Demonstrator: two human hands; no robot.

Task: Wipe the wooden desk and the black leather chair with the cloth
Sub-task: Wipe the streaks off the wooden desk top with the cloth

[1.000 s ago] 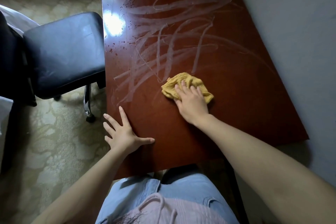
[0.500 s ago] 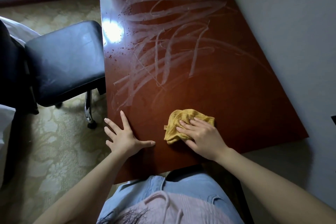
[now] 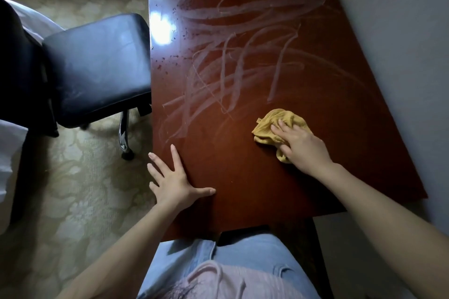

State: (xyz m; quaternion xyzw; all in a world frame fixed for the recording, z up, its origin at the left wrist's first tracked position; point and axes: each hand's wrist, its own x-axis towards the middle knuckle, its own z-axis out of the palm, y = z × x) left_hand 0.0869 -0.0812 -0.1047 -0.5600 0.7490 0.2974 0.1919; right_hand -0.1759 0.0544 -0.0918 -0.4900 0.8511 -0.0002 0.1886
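Support comes first: my left hand [image 3: 173, 183] lies flat on the near-left edge of the bench [image 3: 243, 201], fingers [image 3: 175, 155] spread, holding nothing. Further in, my right hand [image 3: 303, 147] presses the cloth [image 3: 267, 126] onto the wood, fingers nearly straight over the wad, thumb hidden. I'd judge even pressure and overlapping passes best, working into the pale streaks [image 3: 230, 68] beyond. The crumpled cloth's long axis runs diagonally, near-right to far-left, a corner poking towards those streaks. Off left stands the chair [image 3: 97, 68].
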